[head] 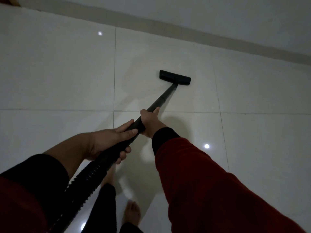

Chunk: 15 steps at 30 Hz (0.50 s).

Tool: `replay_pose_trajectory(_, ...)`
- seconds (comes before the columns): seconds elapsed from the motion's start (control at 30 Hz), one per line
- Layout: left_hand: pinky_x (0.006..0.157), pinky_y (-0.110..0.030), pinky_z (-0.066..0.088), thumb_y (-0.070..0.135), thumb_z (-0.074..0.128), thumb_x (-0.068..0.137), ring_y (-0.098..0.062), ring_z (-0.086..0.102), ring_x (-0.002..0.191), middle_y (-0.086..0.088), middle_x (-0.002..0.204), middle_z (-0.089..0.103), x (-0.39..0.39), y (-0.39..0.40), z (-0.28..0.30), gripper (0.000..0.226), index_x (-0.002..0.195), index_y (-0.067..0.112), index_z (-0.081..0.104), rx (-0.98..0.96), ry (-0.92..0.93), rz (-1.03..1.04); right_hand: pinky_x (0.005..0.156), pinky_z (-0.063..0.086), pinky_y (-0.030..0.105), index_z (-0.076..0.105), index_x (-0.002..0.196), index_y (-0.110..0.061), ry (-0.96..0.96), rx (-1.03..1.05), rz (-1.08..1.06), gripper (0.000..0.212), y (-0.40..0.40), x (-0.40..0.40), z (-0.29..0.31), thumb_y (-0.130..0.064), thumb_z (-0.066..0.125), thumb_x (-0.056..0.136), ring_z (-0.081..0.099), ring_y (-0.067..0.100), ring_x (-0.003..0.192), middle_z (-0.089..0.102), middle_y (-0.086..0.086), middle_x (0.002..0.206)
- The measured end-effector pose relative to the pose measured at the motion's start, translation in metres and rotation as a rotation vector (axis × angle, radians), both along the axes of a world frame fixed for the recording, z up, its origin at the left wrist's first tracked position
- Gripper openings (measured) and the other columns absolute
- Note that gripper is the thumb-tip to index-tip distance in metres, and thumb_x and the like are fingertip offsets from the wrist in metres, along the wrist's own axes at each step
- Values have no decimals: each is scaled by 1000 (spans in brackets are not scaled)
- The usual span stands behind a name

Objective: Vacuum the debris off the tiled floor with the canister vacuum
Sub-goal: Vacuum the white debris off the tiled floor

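Both hands hold the black rigid vacuum wand (pixel 156 105): the right hand (pixel 151 122) in a closed grip higher up, the left hand (pixel 107 143) wrapped near the ribbed hose (pixel 87 179). Its flat black floor nozzle (pixel 175 77) rests on the glossy white tiled floor (pixel 67 78) near the wall.

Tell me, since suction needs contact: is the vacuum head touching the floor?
Touching. The head view shows the vacuum head lying flat on the floor, with no gap beneath it.
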<state>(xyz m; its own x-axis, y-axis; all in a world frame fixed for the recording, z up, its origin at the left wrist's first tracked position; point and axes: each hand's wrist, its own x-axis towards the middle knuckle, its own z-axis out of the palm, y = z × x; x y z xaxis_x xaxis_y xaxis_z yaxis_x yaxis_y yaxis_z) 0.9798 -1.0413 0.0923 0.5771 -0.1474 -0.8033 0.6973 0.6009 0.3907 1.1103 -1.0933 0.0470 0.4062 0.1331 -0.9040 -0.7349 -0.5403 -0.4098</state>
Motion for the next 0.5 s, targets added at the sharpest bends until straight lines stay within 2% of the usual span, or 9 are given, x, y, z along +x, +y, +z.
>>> replay_pose_trajectory(0.07,43,-24,46,37,55,90,-12,48,43,-5,61,52,17,21,-2,62,140,57,24,4,-9,-18,82,53,47,-17,144,-48,-11,15,-21,81,19,16,-1,-16,40,97,54,28,87,43,14,122)
replay_pose_trajectory(0.17,44,-24,46,37,55,91,-13,49,43,-7,66,51,36,52,-4,63,140,57,22,8,-13,-29,79,52,45,-17,144,-48,-18,37,-39,81,48,33,-4,-15,39,96,54,27,89,39,12,135)
replay_pose_trajectory(0.23,44,-23,46,36,55,91,-13,48,43,-8,68,50,46,70,-5,63,140,57,22,8,-9,-26,82,52,46,-16,144,-48,-22,39,-19,81,66,43,-4,-15,39,95,53,30,95,40,10,125)
replay_pose_trajectory(0.5,43,-24,45,36,54,91,-13,49,43,-7,67,51,92,113,-13,62,140,58,22,17,-15,-8,88,51,51,-18,145,-45,-23,51,-6,82,114,91,-13,-13,39,96,54,33,95,40,7,89)
